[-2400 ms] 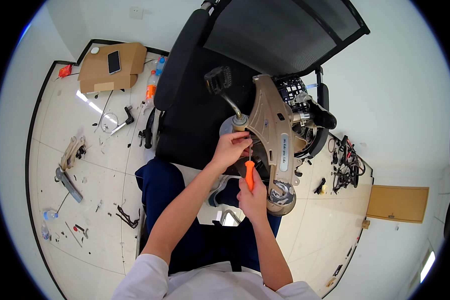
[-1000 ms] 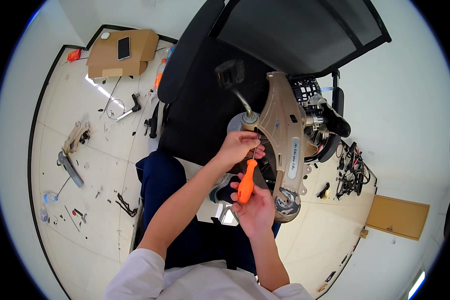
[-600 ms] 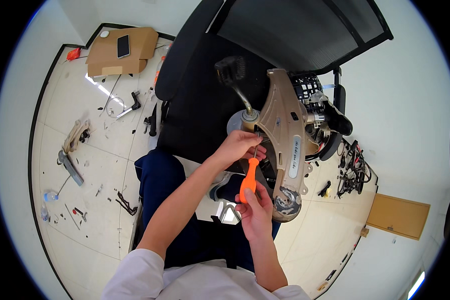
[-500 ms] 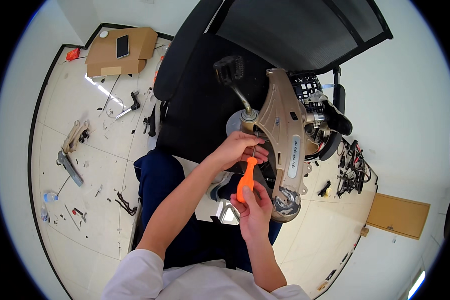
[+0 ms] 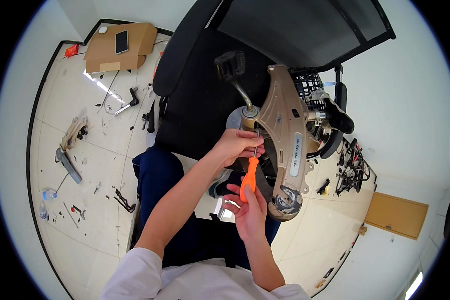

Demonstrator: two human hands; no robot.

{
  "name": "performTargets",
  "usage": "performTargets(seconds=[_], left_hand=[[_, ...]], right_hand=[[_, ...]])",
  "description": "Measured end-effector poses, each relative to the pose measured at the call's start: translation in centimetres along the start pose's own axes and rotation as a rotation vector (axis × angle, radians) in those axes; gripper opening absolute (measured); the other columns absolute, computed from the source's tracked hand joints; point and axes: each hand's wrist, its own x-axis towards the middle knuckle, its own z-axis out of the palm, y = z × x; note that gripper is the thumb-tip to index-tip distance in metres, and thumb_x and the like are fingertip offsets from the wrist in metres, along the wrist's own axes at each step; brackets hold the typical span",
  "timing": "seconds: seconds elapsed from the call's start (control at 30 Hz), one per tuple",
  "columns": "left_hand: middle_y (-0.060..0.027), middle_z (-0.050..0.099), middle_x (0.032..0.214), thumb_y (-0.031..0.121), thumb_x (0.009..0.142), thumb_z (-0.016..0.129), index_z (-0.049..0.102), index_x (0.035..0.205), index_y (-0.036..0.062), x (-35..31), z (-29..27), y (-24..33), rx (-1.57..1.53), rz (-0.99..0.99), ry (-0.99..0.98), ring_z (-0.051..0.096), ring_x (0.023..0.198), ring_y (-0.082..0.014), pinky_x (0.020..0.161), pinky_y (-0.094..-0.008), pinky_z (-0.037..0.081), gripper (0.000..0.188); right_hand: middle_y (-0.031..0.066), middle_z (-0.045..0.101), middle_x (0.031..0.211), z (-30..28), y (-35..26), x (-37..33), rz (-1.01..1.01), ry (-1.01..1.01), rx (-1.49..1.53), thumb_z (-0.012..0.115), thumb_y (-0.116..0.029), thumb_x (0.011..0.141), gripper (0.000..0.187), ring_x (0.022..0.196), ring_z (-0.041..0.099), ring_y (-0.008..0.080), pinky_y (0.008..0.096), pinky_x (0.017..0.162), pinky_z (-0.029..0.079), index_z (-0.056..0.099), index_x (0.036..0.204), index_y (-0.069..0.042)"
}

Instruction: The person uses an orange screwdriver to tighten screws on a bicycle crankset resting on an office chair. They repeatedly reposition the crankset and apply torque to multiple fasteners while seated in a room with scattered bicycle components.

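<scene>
A tan bike frame (image 5: 285, 125) rests on a black office chair (image 5: 195, 115), with a crank and black pedal (image 5: 230, 66) standing up from its bottom bracket. My right hand (image 5: 250, 207) grips the orange handle of a screwdriver (image 5: 248, 181). The screwdriver's shaft points up toward the underside of the frame beside the bottom bracket. My left hand (image 5: 238, 146) pinches around that shaft near its upper end. Where the tip meets the frame is hidden by my left fingers and the dark shadow there.
On the floor at left lie a tan-and-grey fork-like part (image 5: 71, 150), a chain (image 5: 124, 201) and small loose parts. A phone (image 5: 121, 42) lies on a cardboard box (image 5: 140, 47). Tangled black cables (image 5: 352, 167) lie at right near a brown wall panel (image 5: 396, 215).
My right-hand fingers have loosened and spread somewhat on the screwdriver handle, which has tilted slightly. My left hand stays at the shaft. The whole view has shifted a little.
</scene>
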Motion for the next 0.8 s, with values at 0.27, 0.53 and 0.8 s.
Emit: performTargets(seconds=[0.27, 0.53, 0.8], left_hand=[[-0.0136, 0.069, 0.097, 0.014, 0.086, 0.073, 0.062, 0.112, -0.0051, -0.4, 0.5, 0.0, 0.046, 0.030, 0.031, 0.070, 0.087, -0.0215, 0.081, -0.0335, 0.058, 0.034], [-0.0143, 0.068, 0.099, 0.020, 0.094, 0.064, 0.060, 0.120, -0.0054, -2.8, -0.7, -1.4, 0.099, 0.149, 0.025, 0.069, 0.088, -0.0207, 0.080, -0.0310, 0.057, 0.037], [-0.0123, 0.070, 0.093, 0.022, 0.097, 0.058, 0.065, 0.112, 0.0001, -8.4, -3.7, -4.9, 0.420, 0.360, 0.397, 0.069, 0.076, -0.0198, 0.066, -0.0308, 0.056, 0.027]], right_hand=[[0.0101, 0.059, 0.084, -1.2, 0.8, 0.2, 0.065, -0.098, 0.427, 0.047, -0.033, 0.102, 0.041, 0.051, 0.045, 0.0084, 0.0221, 0.045, 0.035, 0.047, 0.131, -0.004], [0.0082, 0.062, 0.090, -0.2, 0.5, 1.8, 0.236, -0.161, 0.475, 0.054, -0.033, 0.096, 0.037, 0.073, 0.057, 0.0163, 0.0293, 0.064, 0.048, 0.053, 0.119, -0.004], [0.0113, 0.061, 0.091, -3.5, 1.3, -3.2, 0.061, -0.253, 0.228, 0.049, -0.018, 0.096, 0.024, 0.064, 0.058, 0.0154, 0.0295, 0.054, 0.049, 0.055, 0.111, -0.001]])
